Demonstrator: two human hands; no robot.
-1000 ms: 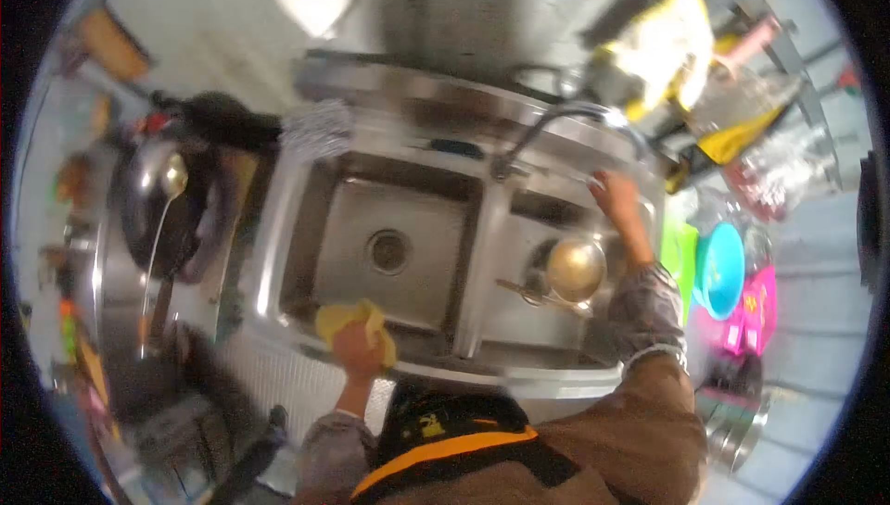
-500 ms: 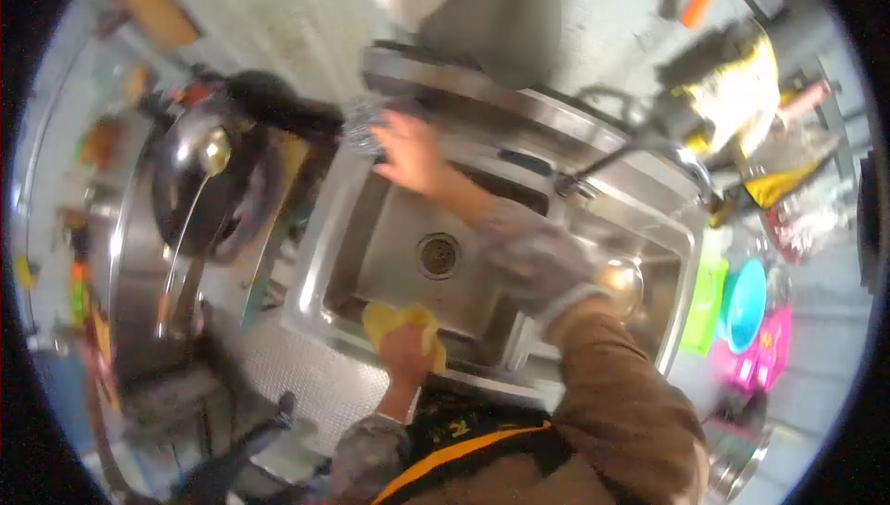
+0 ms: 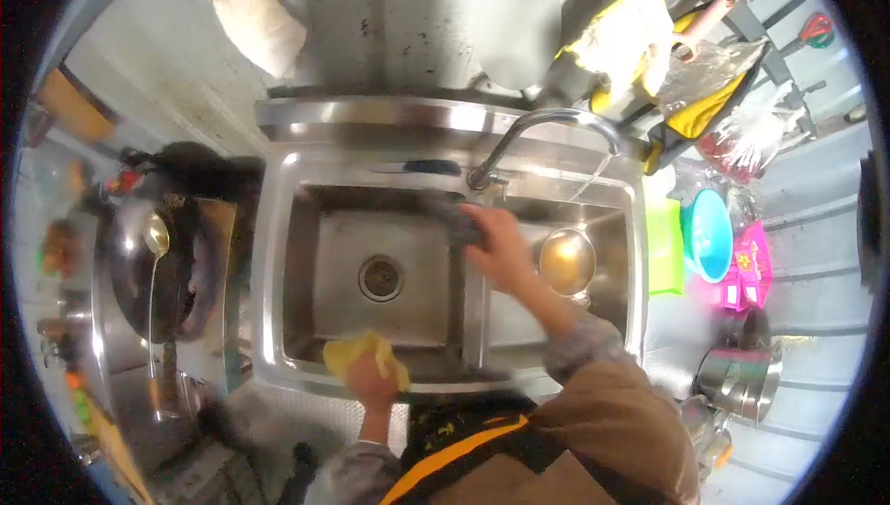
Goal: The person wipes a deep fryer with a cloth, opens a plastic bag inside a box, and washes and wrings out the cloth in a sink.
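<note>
My left hand (image 3: 371, 378) is closed on a yellow cloth (image 3: 341, 354) at the near edge of the steel sink (image 3: 271, 320). My right hand (image 3: 501, 244) reaches over the divider, its fingers wrapped round a dark grey scouring pad (image 3: 452, 221), blurred by motion. The pad is at the far right corner of the left basin, where a round drain (image 3: 381, 278) shows in the floor. In the right basin sits a round metal bowl (image 3: 567, 262). A thin stream of water falls into that basin from the curved faucet (image 3: 556, 116).
A dark wok (image 3: 130, 273) with a long-handled ladle (image 3: 156, 238) stands left of the sink. To the right are a green container (image 3: 664, 246), a turquoise bowl (image 3: 709, 236), a pink basket (image 3: 753, 269) and a metal pot (image 3: 742, 377). Yellow gloves (image 3: 626, 32) hang behind the faucet.
My right hand has moved from the sink's far left corner to the divider with the scouring pad. My left hand still holds the cloth at the near rim. The view has turned.
</note>
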